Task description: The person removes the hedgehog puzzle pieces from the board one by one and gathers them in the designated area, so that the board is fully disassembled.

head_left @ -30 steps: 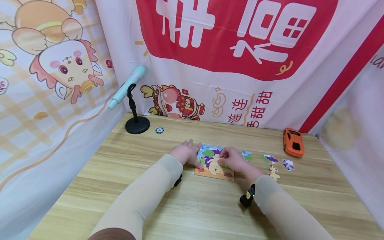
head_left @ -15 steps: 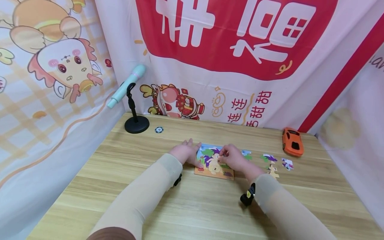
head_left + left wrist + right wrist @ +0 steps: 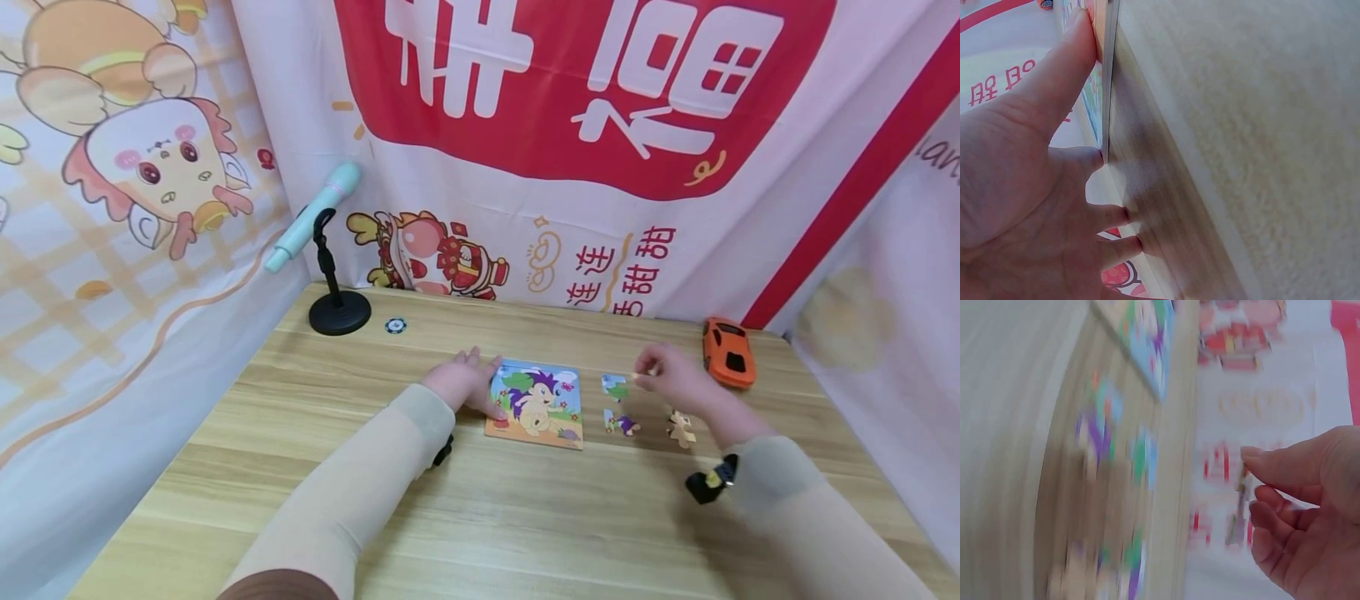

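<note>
A square jigsaw board (image 3: 534, 403) with a purple-haired hedgehog picture lies flat on the wooden table. My left hand (image 3: 467, 385) rests at its left edge. In the left wrist view the thumb (image 3: 1063, 75) lies on the board's face, and the fingers spread straight down to the table. Farther right, my right hand (image 3: 681, 382) is raised above the loose pieces. It pinches a puzzle piece (image 3: 1240, 509) between thumb and fingers, seen nearly edge-on in the right wrist view. Below and beside that hand lie a blue-green piece (image 3: 615, 387), a purple piece (image 3: 620, 423) and a beige piece (image 3: 681, 429).
An orange toy car (image 3: 728, 353) stands at the back right. A black stand (image 3: 339, 312) holds a mint toy microphone (image 3: 313, 218) at the back left, with a round chip (image 3: 396, 326) beside it. Printed cloth (image 3: 450, 175) hangs behind the table.
My right hand has left the board and swung right, over the loose pieces. The board's right side and the purple piece have come into view. My left hand has stayed in place.
</note>
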`<state>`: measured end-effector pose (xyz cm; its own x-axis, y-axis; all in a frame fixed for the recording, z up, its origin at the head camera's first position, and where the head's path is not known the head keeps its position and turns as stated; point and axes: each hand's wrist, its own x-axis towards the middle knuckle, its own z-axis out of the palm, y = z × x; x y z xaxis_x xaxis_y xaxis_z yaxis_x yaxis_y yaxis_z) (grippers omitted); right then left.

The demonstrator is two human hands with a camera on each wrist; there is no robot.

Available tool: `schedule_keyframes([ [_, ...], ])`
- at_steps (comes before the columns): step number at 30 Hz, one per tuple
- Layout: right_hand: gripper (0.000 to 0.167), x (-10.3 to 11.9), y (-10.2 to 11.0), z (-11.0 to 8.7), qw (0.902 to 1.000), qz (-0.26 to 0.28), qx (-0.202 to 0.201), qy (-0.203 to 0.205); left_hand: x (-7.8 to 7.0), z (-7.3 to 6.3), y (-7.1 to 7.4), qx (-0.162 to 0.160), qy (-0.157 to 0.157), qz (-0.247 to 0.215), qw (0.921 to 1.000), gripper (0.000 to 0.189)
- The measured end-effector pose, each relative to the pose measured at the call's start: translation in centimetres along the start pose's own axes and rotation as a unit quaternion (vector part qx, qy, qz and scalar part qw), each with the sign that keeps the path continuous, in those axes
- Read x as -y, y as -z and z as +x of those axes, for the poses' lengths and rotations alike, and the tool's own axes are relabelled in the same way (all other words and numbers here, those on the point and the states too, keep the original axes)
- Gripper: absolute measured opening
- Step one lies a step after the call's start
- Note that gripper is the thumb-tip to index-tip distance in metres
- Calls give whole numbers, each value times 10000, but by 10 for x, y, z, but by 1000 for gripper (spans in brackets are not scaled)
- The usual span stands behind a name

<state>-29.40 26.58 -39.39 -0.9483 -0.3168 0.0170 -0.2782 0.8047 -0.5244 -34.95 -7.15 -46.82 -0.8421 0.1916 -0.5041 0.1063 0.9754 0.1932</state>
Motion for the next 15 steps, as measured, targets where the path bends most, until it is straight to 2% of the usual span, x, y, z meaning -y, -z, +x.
schedule_keyframes([
  [3, 8, -27, 17, -21, 9994, -188, 129, -276, 1, 3, -2, -41, 7, -15, 10000, 119],
  [6, 9, -56, 23, -41, 9977, -161, 366, -543, 2, 5, -3, -52, 12, -6, 10000, 120],
  [11, 9, -97, 17, -66, 9931, -178, 671, -948, 3, 7, -4, -77, -5, -20, 10000, 121],
  [15, 11, -112, 7, -78, 9922, -20, 668, -1052, 2, 9, -6, -146, -14, 26, 9999, 121],
])
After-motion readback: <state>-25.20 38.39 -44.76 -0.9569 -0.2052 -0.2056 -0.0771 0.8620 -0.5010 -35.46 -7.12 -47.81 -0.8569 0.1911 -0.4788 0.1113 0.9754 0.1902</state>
